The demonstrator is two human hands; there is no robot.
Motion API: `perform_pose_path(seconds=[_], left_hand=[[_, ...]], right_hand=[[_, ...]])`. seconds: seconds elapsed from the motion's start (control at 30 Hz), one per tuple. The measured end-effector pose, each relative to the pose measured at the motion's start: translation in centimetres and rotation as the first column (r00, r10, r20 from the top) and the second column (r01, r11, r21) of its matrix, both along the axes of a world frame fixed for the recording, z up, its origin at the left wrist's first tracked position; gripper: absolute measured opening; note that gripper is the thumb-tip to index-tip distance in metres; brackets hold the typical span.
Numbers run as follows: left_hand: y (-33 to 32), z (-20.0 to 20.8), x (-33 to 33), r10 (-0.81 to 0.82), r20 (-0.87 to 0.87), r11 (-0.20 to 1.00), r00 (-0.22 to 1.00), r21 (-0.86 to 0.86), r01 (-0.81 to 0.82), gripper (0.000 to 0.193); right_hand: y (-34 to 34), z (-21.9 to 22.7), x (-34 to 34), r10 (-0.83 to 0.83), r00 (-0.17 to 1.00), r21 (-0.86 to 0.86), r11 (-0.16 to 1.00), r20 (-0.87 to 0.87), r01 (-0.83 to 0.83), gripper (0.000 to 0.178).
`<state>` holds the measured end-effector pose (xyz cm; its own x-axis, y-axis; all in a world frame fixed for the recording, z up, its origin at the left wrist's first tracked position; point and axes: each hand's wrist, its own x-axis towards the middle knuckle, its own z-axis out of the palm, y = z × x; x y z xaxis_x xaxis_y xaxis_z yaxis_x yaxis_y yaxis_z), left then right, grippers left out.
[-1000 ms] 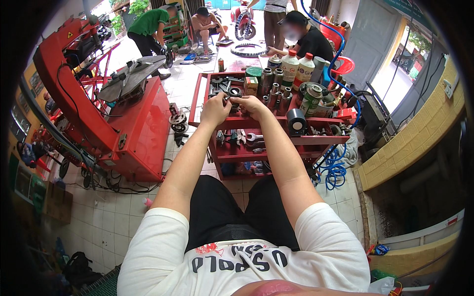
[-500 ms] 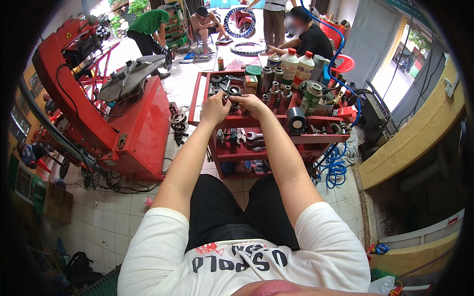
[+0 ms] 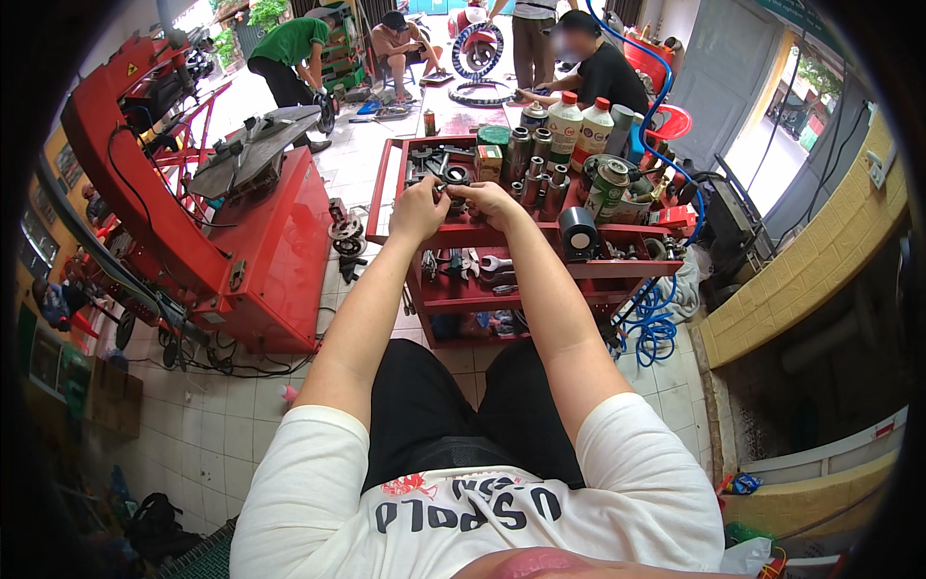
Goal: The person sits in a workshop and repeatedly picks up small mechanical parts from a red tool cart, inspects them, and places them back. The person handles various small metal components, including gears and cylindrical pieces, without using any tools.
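My left hand and my right hand meet over the near left part of the red tool cart. Both are closed, fingertips almost touching. Something small and dark sits at the fingers, too small to name. Just beyond them lie a dark ring-shaped part and several metal tools. To the right of my right hand stand several steel sockets. A black cylinder with a pale end rests at the cart's near edge.
Bottles with red caps and a spray can crowd the cart's right side. Wrenches lie on its lower shelf. A red tyre-changing machine stands left. Blue hose coils right. People work around a tyre at the back.
My hands have stayed nearly in place, fingers still together. In the background, the upright tyre has shifted a little to the right, and the person in black has moved slightly.
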<state>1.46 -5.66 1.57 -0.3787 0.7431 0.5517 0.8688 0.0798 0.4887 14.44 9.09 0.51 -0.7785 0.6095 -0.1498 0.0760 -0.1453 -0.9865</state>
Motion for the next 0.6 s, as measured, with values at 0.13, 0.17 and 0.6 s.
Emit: perform_pose_path(seconds=[0.13, 0.17, 0.6], left_hand=[[0.0, 0.1, 0.0, 0.001, 0.021, 1.0, 1.0, -0.015, -0.001, 0.035], [0.1, 0.0, 0.0, -0.001, 0.023, 1.0, 1.0, -0.01, 0.001, 0.036], [1.2, -1.0, -1.4, 0.016, 0.113, 0.997, 0.993, -0.071, -0.007, 0.045]], right_hand=[[0.2, -0.1, 0.0, 0.0, 1.0, 0.004, 1.0, 0.008, 0.0, 0.03], [0.2, -0.1, 0.0, 0.0, 1.0, 0.008, 1.0, 0.009, -0.001, 0.03], [-0.2, 0.2, -0.1, 0.019, 0.999, 0.057, 0.998, 0.027, -0.02, 0.03]])
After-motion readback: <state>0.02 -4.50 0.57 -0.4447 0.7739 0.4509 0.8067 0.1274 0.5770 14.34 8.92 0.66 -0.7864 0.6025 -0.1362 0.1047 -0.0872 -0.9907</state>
